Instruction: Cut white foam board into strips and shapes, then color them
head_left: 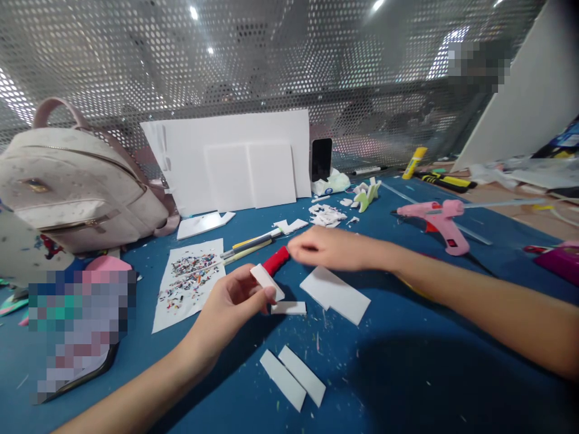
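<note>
My left hand (239,295) pinches a small white foam-board strip (268,283) between thumb and fingers, tilted above the table. Just beyond it is a slim red tool (275,261), partly hidden by the strip; its kind is unclear. My right hand (316,247) is curled, slightly blurred, with its fingertips at the far end of that tool. A short white strip (289,308) lies beside my left fingers. Under my right wrist is a larger white foam-board piece (337,295). Closer to me, two white strips (292,377) lie side by side.
A paper sheet with colourful bits (187,280) lies left, near pens (248,246). White scraps (326,215) are piled behind my right hand. A pink glue gun (434,217) rests right. White boards (226,163), a phone (321,158) and a backpack (85,187) stand behind.
</note>
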A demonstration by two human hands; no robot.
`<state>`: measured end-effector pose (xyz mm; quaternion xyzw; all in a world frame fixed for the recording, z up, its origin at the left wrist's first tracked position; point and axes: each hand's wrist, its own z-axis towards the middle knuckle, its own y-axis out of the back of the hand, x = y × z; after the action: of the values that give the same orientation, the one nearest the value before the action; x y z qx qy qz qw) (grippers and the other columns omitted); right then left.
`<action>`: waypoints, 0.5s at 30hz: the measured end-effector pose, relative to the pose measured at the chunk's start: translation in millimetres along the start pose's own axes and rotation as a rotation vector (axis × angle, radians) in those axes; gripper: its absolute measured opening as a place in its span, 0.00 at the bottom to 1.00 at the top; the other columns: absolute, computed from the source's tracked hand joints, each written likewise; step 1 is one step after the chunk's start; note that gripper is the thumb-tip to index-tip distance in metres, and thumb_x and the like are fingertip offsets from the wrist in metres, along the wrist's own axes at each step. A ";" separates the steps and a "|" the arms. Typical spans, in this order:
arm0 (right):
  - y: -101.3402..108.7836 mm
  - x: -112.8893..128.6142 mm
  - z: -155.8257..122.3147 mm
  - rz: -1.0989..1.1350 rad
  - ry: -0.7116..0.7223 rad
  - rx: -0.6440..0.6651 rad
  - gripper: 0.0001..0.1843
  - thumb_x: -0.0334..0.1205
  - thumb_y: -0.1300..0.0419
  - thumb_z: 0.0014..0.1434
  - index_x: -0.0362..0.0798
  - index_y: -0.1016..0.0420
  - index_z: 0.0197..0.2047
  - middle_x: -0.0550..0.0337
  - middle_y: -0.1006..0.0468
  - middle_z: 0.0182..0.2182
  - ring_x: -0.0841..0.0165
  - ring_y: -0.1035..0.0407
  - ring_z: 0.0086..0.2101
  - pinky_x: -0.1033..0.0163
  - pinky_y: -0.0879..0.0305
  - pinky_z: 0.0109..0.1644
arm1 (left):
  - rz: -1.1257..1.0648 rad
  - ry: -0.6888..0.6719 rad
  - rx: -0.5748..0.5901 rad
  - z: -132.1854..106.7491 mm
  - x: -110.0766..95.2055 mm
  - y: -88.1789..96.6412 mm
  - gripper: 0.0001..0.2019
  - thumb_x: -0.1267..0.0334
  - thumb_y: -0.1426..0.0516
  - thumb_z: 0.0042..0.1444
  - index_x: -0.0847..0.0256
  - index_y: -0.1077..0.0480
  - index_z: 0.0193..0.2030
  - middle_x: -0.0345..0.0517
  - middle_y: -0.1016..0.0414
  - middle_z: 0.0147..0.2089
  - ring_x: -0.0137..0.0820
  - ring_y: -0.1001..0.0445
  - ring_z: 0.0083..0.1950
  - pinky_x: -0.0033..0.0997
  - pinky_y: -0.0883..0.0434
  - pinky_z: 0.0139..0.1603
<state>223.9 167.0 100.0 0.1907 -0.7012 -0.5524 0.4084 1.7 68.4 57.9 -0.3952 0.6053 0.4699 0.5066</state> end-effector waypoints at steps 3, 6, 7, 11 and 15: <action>13.8 -40.6 2.8 -0.238 -0.283 -0.187 0.17 0.36 0.55 0.71 0.45 0.32 0.33 0.53 0.27 0.29 0.66 0.33 0.30 0.61 0.42 0.34 | 0.152 -0.056 0.023 4.4 0.9 5.4 0.09 0.56 0.40 0.60 0.60 0.30 0.37 0.41 0.27 0.33 0.28 0.30 0.33 0.29 0.33 0.37; 22.0 -72.4 2.2 -0.418 -0.509 -0.248 0.13 0.39 0.48 0.71 0.40 0.26 0.41 0.48 0.24 0.39 0.62 0.28 0.38 0.56 0.32 0.42 | 0.317 -0.125 0.056 6.7 3.4 10.3 0.10 0.61 0.39 0.58 0.57 0.30 0.46 0.39 0.27 0.34 0.29 0.29 0.34 0.30 0.32 0.38; 23.1 -78.4 1.7 -0.459 -0.557 -0.250 0.12 0.42 0.44 0.70 0.40 0.26 0.46 0.49 0.24 0.43 0.62 0.27 0.41 0.54 0.29 0.44 | 0.369 -0.147 0.078 6.6 4.3 11.4 0.13 0.62 0.38 0.57 0.55 0.30 0.49 0.38 0.26 0.34 0.30 0.28 0.34 0.31 0.32 0.39; 22.2 -80.2 0.9 -0.551 -0.616 -0.260 0.15 0.43 0.43 0.69 0.43 0.28 0.54 0.52 0.22 0.44 0.62 0.25 0.41 0.52 0.28 0.45 | 0.540 -0.275 0.104 1.7 3.8 12.5 0.18 0.64 0.38 0.58 0.50 0.32 0.55 0.42 0.25 0.48 0.35 0.27 0.47 0.38 0.33 0.50; 17.5 -64.9 2.7 -0.560 -0.531 -0.305 0.15 0.38 0.52 0.71 0.43 0.27 0.51 0.47 0.19 0.36 0.55 0.25 0.36 0.57 0.38 0.35 | 0.657 -0.478 0.259 -7.5 -1.9 6.6 0.10 0.62 0.44 0.66 0.50 0.31 0.53 0.42 0.29 0.53 0.34 0.30 0.53 0.37 0.35 0.53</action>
<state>263.6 221.0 92.6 0.1622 -0.6135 -0.7696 0.0710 -6.1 62.8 61.2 0.0057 0.6188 0.6047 0.5013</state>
